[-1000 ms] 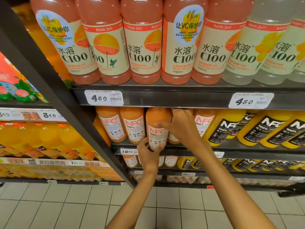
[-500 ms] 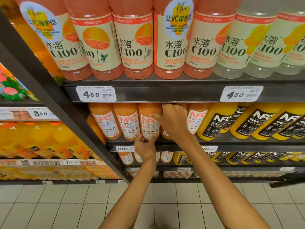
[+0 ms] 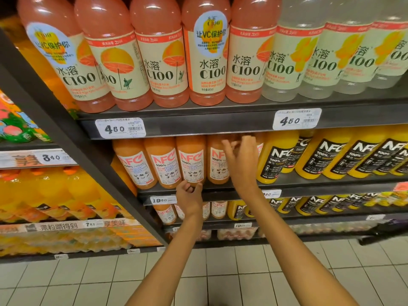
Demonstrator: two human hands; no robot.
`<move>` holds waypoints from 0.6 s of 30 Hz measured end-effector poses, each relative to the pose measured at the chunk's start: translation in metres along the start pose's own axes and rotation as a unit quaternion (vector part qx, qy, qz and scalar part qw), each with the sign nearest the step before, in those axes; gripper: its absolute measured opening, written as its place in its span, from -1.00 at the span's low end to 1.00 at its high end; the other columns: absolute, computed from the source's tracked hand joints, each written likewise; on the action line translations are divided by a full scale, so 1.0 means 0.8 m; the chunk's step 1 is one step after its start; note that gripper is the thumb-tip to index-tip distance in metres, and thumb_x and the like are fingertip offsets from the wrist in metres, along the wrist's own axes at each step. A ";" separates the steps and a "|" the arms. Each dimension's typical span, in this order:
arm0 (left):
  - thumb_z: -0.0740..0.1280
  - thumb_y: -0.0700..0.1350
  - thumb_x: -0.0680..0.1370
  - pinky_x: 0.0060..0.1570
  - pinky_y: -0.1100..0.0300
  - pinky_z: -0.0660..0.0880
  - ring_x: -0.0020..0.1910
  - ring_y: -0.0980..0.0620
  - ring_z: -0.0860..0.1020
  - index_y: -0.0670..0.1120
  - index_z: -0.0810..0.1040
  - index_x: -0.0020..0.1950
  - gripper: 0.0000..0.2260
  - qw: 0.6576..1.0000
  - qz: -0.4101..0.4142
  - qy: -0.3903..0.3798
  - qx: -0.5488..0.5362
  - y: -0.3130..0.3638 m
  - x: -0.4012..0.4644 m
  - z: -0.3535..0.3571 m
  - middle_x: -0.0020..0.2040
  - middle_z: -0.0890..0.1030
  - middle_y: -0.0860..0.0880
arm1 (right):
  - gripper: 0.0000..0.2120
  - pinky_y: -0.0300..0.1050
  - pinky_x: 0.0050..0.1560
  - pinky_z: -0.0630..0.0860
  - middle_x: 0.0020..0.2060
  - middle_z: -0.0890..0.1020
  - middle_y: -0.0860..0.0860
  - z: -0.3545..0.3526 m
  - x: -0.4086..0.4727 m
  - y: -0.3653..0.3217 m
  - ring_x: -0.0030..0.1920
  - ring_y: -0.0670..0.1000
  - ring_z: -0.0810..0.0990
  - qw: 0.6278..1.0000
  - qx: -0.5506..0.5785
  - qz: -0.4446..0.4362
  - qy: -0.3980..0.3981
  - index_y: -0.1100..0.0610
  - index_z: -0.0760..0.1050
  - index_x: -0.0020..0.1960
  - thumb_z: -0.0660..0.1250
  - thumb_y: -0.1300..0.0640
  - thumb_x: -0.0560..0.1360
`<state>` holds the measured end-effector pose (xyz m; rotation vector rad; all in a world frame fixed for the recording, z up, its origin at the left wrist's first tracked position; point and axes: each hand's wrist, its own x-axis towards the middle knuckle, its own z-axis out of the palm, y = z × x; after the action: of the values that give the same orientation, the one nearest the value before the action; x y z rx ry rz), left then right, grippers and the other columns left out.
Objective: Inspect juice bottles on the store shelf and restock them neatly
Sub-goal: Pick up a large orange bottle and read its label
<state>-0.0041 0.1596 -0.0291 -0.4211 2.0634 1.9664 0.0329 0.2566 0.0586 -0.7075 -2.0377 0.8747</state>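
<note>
— Both hands are up at the middle shelf (image 3: 287, 191), yes? Where exactly?

— Left hand (image 3: 189, 196) is low, at the shelf's front lip, with its fingers curled round the base of the third orange NFC bottle (image 3: 191, 161) from the left. Thumb one side of the bottle's foot, fingers the other.

— And the right?

— Right hand (image 3: 241, 161) is higher, in front of the row and just right of that bottle. Its fingers are spread and loosely bent; it has hold of nothing. It is blurred, so I cannot tell whether the fingertips touch the fourth NFC bottle (image 3: 217, 160) behind it.

— Is the gripped bottle upright?

— Upright, label forward, standing on the shelf in line with its neighbours, touching or nearly touching them on both sides.

— What else sits around them?

— Yellow NFC bottles with black labels (image 3: 277, 157) fill the shelf to the right of the right hand. Above, on the upper shelf, stands a row of pink C100 bottles (image 3: 159, 62), then pale ones further right. A price tag reading 450 (image 3: 120, 128) hangs on that upper shelf's edge, above and left of the hands. Another tag, 1950 (image 3: 162, 200), sits just left of the left hand.
</note>
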 end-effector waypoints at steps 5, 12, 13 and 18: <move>0.37 -0.27 0.50 0.16 0.28 0.39 0.28 -0.01 0.46 -0.17 0.42 0.32 -0.61 0.989 0.066 -0.115 0.065 0.007 -0.016 0.014 0.27 0.51 -0.10 | -0.55 -0.25 -0.39 0.23 -0.53 0.32 0.00 0.000 0.032 -0.002 -0.44 -0.03 0.34 0.982 0.016 0.074 -0.174 0.11 0.19 -0.47 0.28 0.22 0.53; 0.37 -0.24 0.50 0.21 0.28 0.30 0.37 0.05 0.36 -0.09 0.28 0.44 -0.46 0.965 0.123 -0.197 0.126 0.015 -0.017 0.022 0.40 0.40 -0.04 | -0.58 -0.26 -0.42 0.20 -0.53 0.30 0.00 0.006 0.045 0.003 -0.48 -0.08 0.27 0.965 0.032 0.159 -0.205 0.13 0.22 -0.47 0.20 0.29 0.54; 0.38 -0.23 0.50 0.20 0.29 0.31 0.35 0.06 0.37 -0.09 0.28 0.44 -0.46 0.963 0.132 -0.194 0.136 0.014 -0.016 0.021 0.39 0.40 -0.04 | -0.58 -0.28 -0.43 0.21 -0.54 0.30 -0.02 0.003 0.043 0.004 -0.50 -0.11 0.29 0.967 0.044 0.152 -0.199 0.12 0.22 -0.46 0.21 0.27 0.55; 0.42 -0.22 0.47 0.19 0.31 0.35 0.26 0.12 0.39 -0.08 0.30 0.40 -0.45 0.949 0.180 -0.194 0.171 0.006 -0.012 0.013 0.33 0.43 -0.05 | -0.73 -0.42 -0.33 0.35 -0.39 0.45 -0.13 -0.018 0.027 0.001 -0.36 -0.21 0.47 0.969 0.124 0.087 -0.197 0.01 0.33 -0.28 0.32 0.02 0.54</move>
<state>0.0030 0.1701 -0.0213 0.4083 2.2532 1.6322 0.0338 0.2770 0.0742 -0.6153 -2.1715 1.4407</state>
